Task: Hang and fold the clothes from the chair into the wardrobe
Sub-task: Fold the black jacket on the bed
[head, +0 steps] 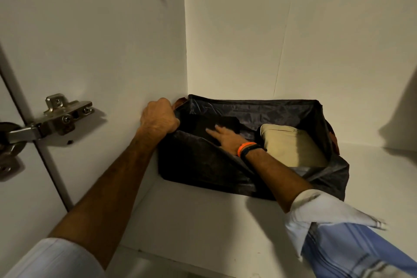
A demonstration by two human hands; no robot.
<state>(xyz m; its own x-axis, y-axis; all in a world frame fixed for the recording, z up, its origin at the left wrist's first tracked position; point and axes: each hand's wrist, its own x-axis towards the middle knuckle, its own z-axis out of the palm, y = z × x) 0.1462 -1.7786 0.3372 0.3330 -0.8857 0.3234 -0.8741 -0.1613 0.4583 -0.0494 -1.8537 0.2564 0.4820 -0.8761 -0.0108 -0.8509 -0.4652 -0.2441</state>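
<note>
A dark fabric storage bin [203, 165] stands in the back left corner of a white wardrobe shelf [203, 216]. My left hand [159, 117] grips the bin's left rim, next to the wardrobe's side wall. My right hand [225, 136] reaches inside the bin and rests with straight fingers on a folded black garment [203, 125] in its left half. A folded beige garment [291, 146] lies in the bin's right half. An orange band and a dark band circle my right wrist.
A metal door hinge [61, 115] is fixed to the left side wall, with the door edge at far left. The shelf runs on to the right of the bin. Light blue cloth [352, 250] hangs by my right forearm at bottom right.
</note>
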